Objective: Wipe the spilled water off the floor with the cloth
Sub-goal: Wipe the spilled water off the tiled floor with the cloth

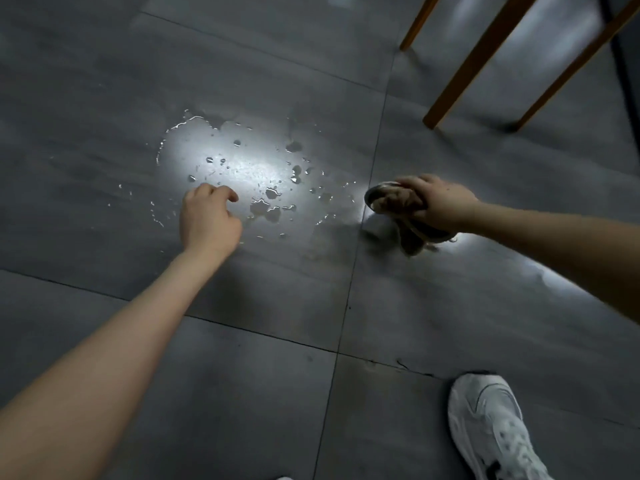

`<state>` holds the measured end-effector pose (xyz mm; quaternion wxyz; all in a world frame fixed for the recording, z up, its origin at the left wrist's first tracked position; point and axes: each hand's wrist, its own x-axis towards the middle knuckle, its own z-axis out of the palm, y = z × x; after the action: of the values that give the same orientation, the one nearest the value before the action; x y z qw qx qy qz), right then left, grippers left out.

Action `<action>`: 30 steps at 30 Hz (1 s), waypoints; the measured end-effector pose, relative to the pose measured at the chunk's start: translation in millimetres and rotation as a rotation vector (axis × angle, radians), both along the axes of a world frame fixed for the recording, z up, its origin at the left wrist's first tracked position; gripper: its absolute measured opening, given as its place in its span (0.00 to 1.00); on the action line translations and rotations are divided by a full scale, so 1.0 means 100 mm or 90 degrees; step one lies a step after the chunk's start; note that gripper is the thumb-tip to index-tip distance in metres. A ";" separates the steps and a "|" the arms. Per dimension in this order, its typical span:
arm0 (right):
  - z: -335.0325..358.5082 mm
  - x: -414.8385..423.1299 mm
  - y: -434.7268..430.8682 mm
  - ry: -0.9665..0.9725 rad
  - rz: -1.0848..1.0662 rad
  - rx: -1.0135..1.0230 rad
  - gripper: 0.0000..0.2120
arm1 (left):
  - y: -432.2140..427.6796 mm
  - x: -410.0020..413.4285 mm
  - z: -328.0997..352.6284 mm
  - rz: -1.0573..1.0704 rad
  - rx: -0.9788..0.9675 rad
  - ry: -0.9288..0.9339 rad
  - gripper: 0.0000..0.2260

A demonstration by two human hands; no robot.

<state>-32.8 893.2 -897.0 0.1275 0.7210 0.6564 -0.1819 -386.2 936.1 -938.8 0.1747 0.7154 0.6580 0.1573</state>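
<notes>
Grey tile floor has the water pooled in front of you; your right hand grips the bunched brown cloth just right of it, your left hand hangs loosely curled, holding nothing

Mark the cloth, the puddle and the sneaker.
cloth (pixel 393 202): head view, bunched front end.
puddle (pixel 242 164): head view, glare-lit middle.
white sneaker (pixel 491 431): head view, top of the upper.

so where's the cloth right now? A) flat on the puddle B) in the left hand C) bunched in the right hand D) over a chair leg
C: the right hand grips the bunched cloth just right of the spilled water; the left hand holds nothing.
</notes>
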 end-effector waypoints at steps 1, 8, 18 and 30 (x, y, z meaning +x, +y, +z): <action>-0.17 -0.01 0.01 -0.016 -0.010 -0.032 0.34 | 0.01 -0.05 -0.04 0.017 0.007 -0.009 0.18; -1.18 -0.94 -0.04 0.022 -0.169 0.054 0.35 | -0.14 -0.28 -0.39 0.075 0.008 -0.020 0.18; -1.46 -1.84 -0.75 0.087 0.302 0.230 0.30 | -0.27 -0.41 -0.47 0.067 0.021 -0.010 0.18; -1.40 -2.05 0.70 0.016 -0.024 0.179 0.34 | -0.21 -0.71 -0.47 0.172 0.044 -0.037 0.19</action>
<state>-238.3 963.1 -1037.5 0.0134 0.7417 0.6633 -0.0993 -456.9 915.5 -985.5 0.1463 0.6210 0.7373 0.2223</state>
